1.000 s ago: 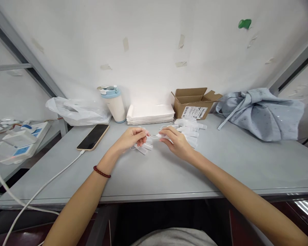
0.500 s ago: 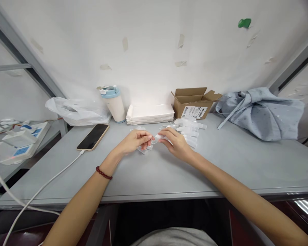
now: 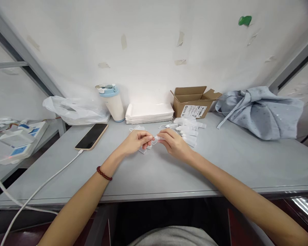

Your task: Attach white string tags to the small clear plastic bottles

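Above the middle of the desk my hands meet over a small white plastic tube (image 3: 156, 138) with a thin looped strand. My right hand (image 3: 175, 142) is closed around the tube with thumb and fingers, hiding much of it. My left hand (image 3: 136, 140) is closed in a pinch at the strand's end; the fingertips cover the exact spot. Several similar translucent tubes (image 3: 189, 131) lie in a loose pile behind and right of my right hand. A few more pieces (image 3: 142, 150) lie under and beside my left hand, partly hidden.
At the back stand a tumbler (image 3: 114, 104), a stack of white envelopes or sheets (image 3: 149, 114) and an open cardboard box (image 3: 190, 104). A charging phone (image 3: 91, 136) and plastic bag (image 3: 75, 111) lie left. A grey-blue cloth bag (image 3: 264, 114) is right. A power strip (image 3: 23, 143) sits far left.
The view has shifted slightly. My right fingers have closed a little further over the tube, showing less of it. My left hand keeps its pinch in nearly the same place.
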The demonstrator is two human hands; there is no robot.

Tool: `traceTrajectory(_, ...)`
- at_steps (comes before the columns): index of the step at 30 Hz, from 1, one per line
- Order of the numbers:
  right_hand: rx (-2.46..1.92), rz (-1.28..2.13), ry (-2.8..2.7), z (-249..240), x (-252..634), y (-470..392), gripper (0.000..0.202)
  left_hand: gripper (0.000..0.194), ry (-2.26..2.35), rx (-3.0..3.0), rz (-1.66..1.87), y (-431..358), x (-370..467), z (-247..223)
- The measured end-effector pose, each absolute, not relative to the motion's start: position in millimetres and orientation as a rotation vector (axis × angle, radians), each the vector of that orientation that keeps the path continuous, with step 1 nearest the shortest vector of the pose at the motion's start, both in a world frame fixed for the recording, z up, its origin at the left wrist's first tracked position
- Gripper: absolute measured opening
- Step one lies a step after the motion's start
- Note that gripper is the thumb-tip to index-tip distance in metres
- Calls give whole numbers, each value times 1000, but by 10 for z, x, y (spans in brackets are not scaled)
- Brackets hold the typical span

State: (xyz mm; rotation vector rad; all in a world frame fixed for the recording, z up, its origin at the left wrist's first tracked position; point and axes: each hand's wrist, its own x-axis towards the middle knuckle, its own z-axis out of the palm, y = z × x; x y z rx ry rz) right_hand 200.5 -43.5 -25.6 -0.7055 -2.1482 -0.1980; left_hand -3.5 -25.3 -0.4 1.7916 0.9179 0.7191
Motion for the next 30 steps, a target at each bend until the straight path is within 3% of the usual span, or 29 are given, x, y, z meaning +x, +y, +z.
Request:
traceTrajectory(9, -643, -324, -2174, -345, 1993, -419, 14, 29, 997, 1809, 695, -308, 34, -19)
traceTrajectory(19, -711, -224, -2077, -245, 2004, -401, 12, 42, 986, 1741, 822, -278, -1, 42)
traceTrajectory(30, -769, -141, -2095, -246, 2031, -411, 15, 26, 979, 1673, 867, -293, -26, 86)
